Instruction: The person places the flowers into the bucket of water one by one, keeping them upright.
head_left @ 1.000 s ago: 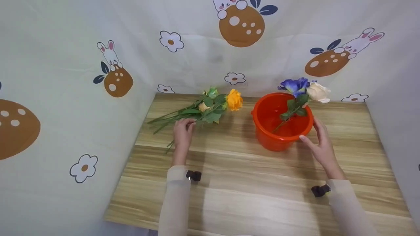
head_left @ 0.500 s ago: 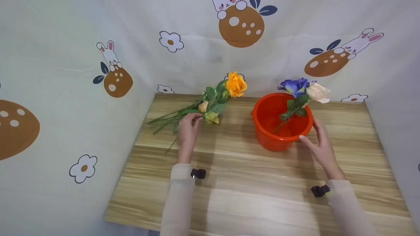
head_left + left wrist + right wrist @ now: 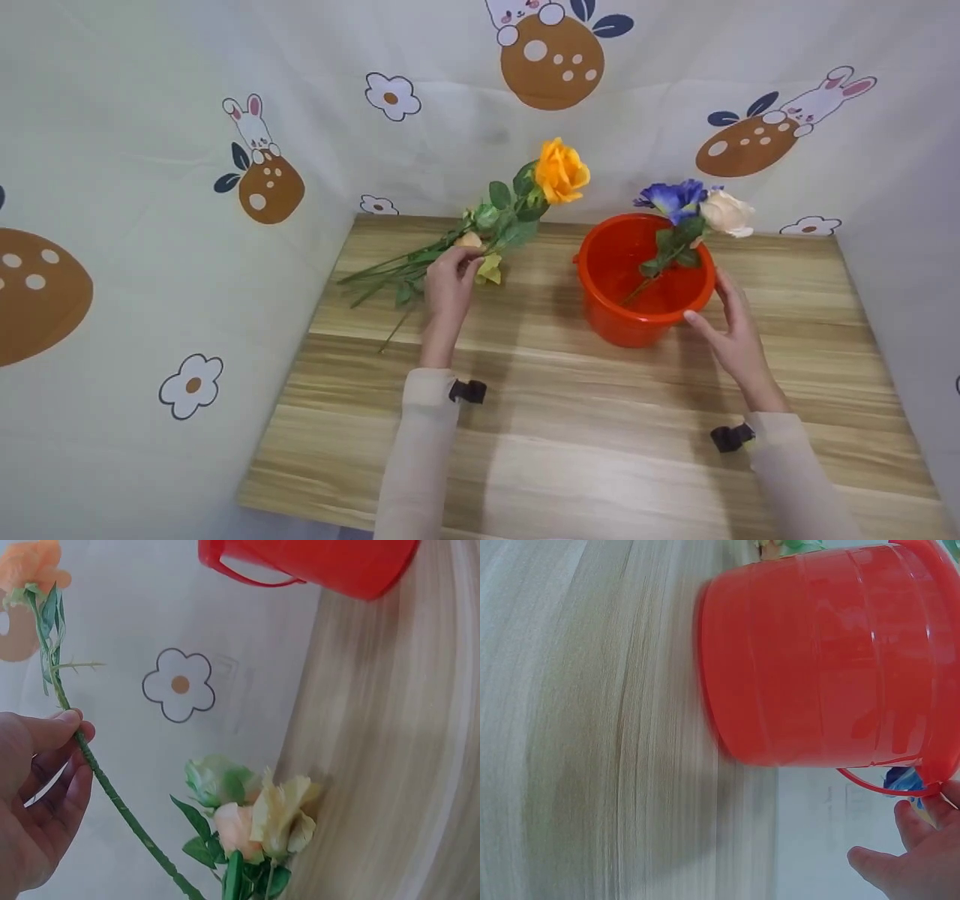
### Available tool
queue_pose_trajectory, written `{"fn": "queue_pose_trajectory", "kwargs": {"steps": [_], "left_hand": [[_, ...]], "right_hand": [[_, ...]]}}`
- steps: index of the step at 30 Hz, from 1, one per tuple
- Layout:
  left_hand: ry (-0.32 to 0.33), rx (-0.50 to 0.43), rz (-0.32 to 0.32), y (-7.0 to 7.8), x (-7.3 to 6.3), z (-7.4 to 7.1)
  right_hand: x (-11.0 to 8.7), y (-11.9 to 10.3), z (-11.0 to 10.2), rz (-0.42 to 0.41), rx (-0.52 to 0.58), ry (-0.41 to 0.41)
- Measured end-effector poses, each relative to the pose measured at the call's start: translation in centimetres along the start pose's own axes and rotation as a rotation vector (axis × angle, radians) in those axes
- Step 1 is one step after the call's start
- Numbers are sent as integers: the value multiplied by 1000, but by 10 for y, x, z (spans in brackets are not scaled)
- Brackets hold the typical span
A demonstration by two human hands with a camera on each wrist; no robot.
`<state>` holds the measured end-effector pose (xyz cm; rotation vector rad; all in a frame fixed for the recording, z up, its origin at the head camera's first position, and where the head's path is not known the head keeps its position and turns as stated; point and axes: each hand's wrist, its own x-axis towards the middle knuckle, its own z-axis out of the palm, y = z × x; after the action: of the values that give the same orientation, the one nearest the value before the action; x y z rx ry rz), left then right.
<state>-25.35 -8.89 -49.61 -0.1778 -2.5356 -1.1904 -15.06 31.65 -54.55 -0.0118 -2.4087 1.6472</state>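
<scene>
My left hand (image 3: 452,289) pinches the green stem of an orange artificial rose (image 3: 562,171) between thumb and fingers; its bloom is raised up and to the right. Below that hand other flowers lie bunched on the table, among them a peach rose (image 3: 238,831), a pale green bloom (image 3: 221,780) and a yellowish flower (image 3: 281,814). At the right stands a red bucket (image 3: 626,330) with a purple flower (image 3: 673,199) and a cream rose (image 3: 726,213) leaning in it. My right hand (image 3: 739,341) touches the bucket's right rim with its thumb and fingers spread, little bent.
The wood-grain table (image 3: 585,435) runs back to a white cloth backdrop (image 3: 450,135) printed with rabbits and flowers. Cloth also hangs at both sides. The bucket's thin red handle (image 3: 881,787) hangs down its outer wall. Loose stems (image 3: 367,270) reach left.
The left hand has lifted the orange rose off the bunch and moved it up and to the right. The right hand and the bucket stay where they were.
</scene>
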Motion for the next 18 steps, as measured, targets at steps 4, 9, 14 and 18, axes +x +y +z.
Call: {"fn": "queue_pose_trajectory", "kwargs": {"steps": [4,9,14,18], "left_hand": [[2,-36,26,10,2,2],[0,-46,78,23,4,3],[2,-71,106,33,5,5],[0,-82,106,39,6,6]], "right_hand": [[0,-2,0,6,-12,4],[-1,-2,1,-14,1,11],[-1,0,1,-18,-3,17],[-1,-1,1,-4,-4,8]]}}
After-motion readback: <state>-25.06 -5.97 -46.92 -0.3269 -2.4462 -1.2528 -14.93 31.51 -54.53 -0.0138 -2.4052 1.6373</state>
